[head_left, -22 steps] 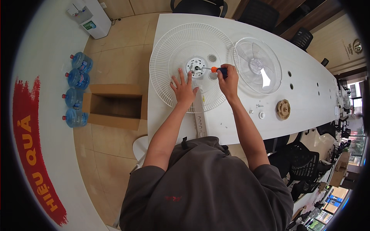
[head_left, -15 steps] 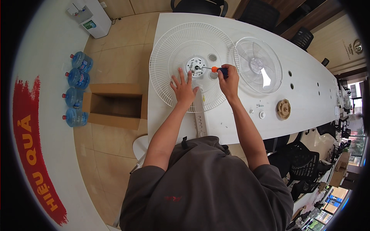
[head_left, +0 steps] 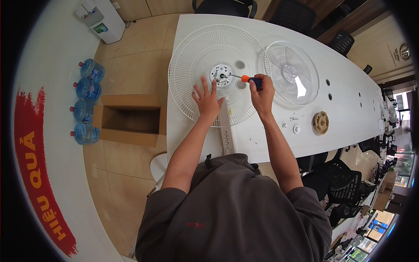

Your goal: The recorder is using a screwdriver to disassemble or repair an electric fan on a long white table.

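A white round wire fan guard (head_left: 196, 52) lies over a white fan stand (head_left: 225, 136) with a row of buttons. My left hand (head_left: 207, 100) rests on the guard, fingers spread, below the white central hub (head_left: 218, 70). My right hand (head_left: 262, 98) grips a screwdriver (head_left: 245, 78) with an orange and dark blue handle, its shaft pointing left to the middle of the hub. To the right, a second guard (head_left: 274, 46) with clear fan blades (head_left: 301, 83) sits on the table. Small white parts (head_left: 296, 129) and a round tan piece (head_left: 320, 122) lie below it.
The curved white table (head_left: 351, 122) carries these things. An open cardboard box (head_left: 146, 98) stands on the floor at the left, beside several blue water bottles (head_left: 87, 110) and a water dispenser (head_left: 107, 28). Black chairs (head_left: 342, 187) line the table. A large red painted banner covers the left wall.
My right hand and the screwdriver's handle have shifted a little to the right. My left hand stays spread on the guard in nearly the same place.
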`<control>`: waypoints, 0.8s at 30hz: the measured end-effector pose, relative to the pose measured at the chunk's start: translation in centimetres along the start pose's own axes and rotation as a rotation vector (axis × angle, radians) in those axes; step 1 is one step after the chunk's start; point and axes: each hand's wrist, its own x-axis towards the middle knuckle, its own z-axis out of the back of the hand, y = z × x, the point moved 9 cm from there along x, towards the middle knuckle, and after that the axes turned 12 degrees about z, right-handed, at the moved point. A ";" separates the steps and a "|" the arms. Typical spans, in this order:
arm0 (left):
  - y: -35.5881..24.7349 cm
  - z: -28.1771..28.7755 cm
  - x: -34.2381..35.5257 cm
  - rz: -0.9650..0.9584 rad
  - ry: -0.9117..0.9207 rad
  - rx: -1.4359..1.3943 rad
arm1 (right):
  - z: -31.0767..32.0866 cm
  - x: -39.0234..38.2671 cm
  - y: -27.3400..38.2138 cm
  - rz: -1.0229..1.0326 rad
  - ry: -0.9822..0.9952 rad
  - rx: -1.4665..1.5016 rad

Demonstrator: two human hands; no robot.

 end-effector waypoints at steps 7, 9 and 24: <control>0.7 -0.9 0.1 -0.024 -0.060 -0.004 | 8.0 -4.6 -1.5 -0.474 -0.071 0.262; 0.7 -0.1 0.2 -0.009 -0.070 0.033 | 11.5 -7.5 -3.0 -0.581 -0.126 0.336; 0.4 -0.3 0.2 -0.030 -0.090 0.059 | 19.6 -30.4 -16.0 -1.058 -0.352 0.091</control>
